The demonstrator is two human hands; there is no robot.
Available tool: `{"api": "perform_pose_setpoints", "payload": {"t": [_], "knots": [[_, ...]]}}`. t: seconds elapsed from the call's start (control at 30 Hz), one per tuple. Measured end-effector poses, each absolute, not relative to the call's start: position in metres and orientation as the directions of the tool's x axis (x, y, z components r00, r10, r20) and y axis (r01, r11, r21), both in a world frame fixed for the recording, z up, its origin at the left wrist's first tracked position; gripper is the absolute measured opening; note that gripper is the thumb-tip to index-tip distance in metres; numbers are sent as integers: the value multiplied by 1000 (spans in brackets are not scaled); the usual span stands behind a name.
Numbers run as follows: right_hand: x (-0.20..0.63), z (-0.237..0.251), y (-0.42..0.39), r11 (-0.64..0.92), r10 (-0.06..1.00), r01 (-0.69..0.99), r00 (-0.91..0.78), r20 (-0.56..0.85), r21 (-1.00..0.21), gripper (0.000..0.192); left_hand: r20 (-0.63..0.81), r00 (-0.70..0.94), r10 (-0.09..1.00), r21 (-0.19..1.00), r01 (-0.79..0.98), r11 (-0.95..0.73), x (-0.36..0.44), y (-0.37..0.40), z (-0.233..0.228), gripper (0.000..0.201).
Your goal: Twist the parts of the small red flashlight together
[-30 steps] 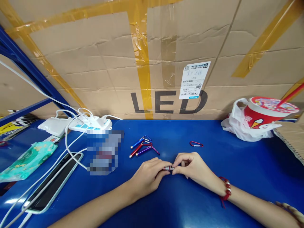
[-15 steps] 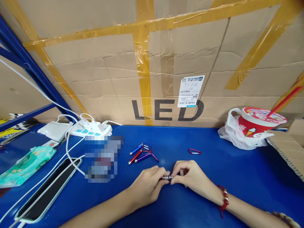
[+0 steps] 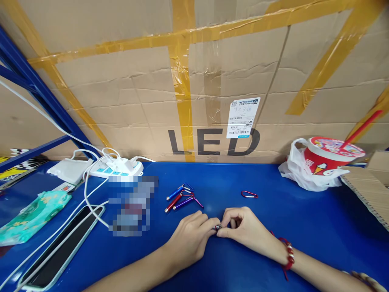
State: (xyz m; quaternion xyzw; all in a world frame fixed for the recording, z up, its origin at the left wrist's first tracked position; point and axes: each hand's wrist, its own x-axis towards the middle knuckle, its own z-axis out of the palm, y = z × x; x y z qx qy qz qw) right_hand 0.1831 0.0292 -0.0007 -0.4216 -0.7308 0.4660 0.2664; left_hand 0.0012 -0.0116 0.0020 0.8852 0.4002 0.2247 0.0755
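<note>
My left hand (image 3: 188,237) and my right hand (image 3: 243,229) meet fingertip to fingertip low on the blue table (image 3: 304,227). Between them they pinch a small red keychain flashlight (image 3: 217,227), of which only a short metal part shows. Just beyond my left hand lie three more keychain flashlights (image 3: 180,197), blue, red and purple, with clips attached. A loose red carabiner clip (image 3: 249,194) rests beyond my right hand. A red bead bracelet (image 3: 287,253) circles my right wrist.
A big taped cardboard box marked LED (image 3: 212,101) walls off the table's back. At left are a power strip (image 3: 117,167) with white cables, a phone (image 3: 60,247), a tissue pack (image 3: 30,215) and a blurred patch. A red cup in a plastic bag (image 3: 325,162) stands at right.
My fingers have drawn closer over the small flashlight, so less of its red body shows. The view tilted up slightly between the first two frames. Nothing else on the table moved.
</note>
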Motion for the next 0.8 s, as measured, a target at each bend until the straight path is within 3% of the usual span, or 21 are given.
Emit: {"api": "perform_pose_setpoints", "payload": {"t": [0.17,0.4,0.8], "knots": [[181,-3,30,220,864,412,-503,-20,-884,36,311,566,763,351,678,-646,0,-12,3,22],[181,3,25,409,829,425,-543,134,-807,38,321,549,771,358,684,-636,0,-9,1,25],[183,-1,25,492,798,340,-544,260,-801,26,423,531,734,342,657,-672,-2,-4,-8,24]]}}
